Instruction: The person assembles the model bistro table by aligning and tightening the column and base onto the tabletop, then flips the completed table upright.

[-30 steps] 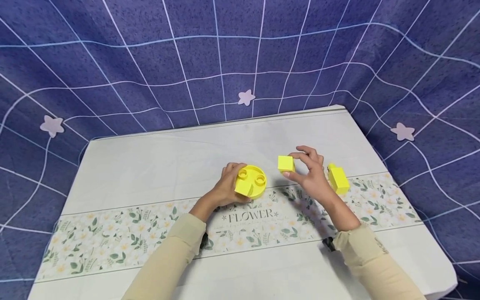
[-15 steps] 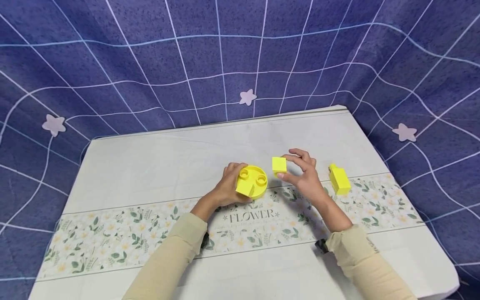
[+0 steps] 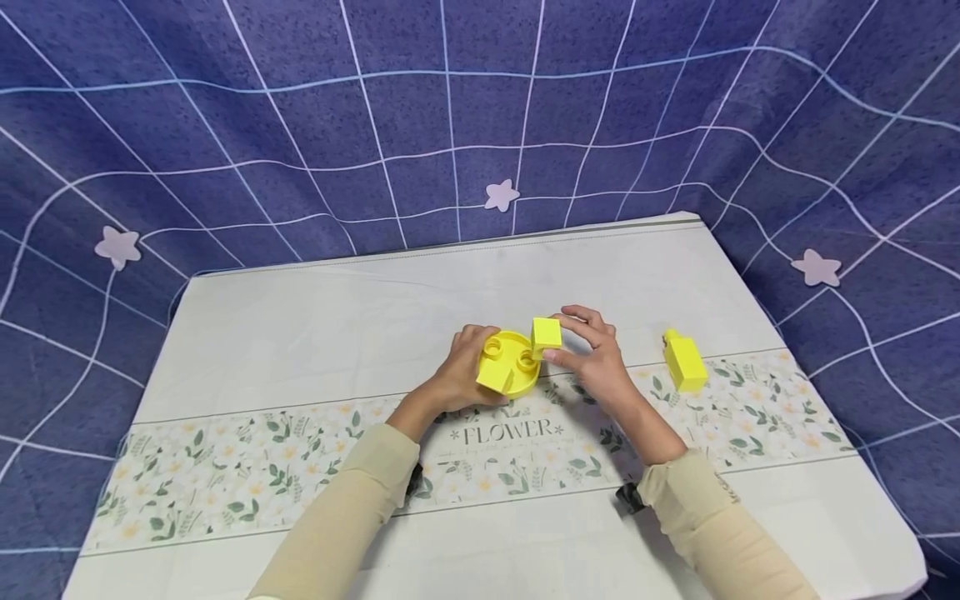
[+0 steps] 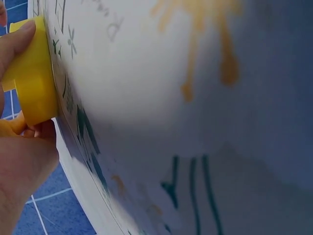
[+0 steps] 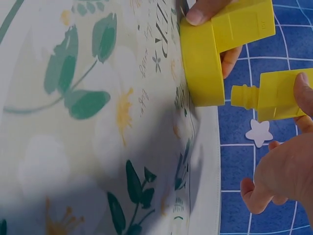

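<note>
On the table, my left hand grips the left side of a round yellow base. One square yellow block stands in the base, beside two round sockets. My right hand pinches a second yellow block between thumb and fingers, over the right-hand socket. Seen from the right wrist, this block's stepped peg points at the base, with a narrow gap between them. In the left wrist view the left thumb presses on the base's edge.
A third yellow block with a peg lies on its side to the right, beyond the right hand. The white table cover has a floral band. Behind the table hangs a blue gridded curtain with pale stars.
My right hand has carried its yellow block leftward and slightly down, from beside the base to over its right socket. The left hand stays gripping the base.
</note>
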`<state>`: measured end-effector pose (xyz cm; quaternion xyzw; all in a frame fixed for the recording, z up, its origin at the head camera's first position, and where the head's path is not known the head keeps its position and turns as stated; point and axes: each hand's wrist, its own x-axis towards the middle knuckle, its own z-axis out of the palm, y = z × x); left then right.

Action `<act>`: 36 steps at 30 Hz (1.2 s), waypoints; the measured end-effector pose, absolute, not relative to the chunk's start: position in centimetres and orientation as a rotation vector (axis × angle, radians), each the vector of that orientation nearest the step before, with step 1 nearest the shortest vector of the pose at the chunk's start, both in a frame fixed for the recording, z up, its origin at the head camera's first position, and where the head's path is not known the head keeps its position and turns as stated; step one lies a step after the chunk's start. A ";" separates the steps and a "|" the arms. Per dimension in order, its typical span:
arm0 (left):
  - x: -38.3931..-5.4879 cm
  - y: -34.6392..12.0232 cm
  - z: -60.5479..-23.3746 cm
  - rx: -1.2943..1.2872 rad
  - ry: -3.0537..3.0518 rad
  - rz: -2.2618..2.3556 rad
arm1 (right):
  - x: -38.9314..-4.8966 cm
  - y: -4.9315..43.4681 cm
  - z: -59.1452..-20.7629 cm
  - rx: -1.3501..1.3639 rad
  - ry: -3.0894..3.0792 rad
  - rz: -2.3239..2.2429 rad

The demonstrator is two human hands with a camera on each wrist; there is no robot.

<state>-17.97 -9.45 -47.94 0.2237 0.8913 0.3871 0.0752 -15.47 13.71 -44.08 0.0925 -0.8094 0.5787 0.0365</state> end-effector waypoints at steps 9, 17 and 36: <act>-18.1 -9.3 -48.0 0.678 2.671 1.149 | -15.7 13.3 -44.6 0.292 -2.496 1.833; -17.9 -9.3 -47.7 0.678 2.663 1.144 | -16.0 12.4 -44.9 0.331 -2.518 1.797; -17.9 -9.5 -47.9 0.700 2.688 1.112 | -16.3 10.4 -45.1 0.400 -2.633 1.397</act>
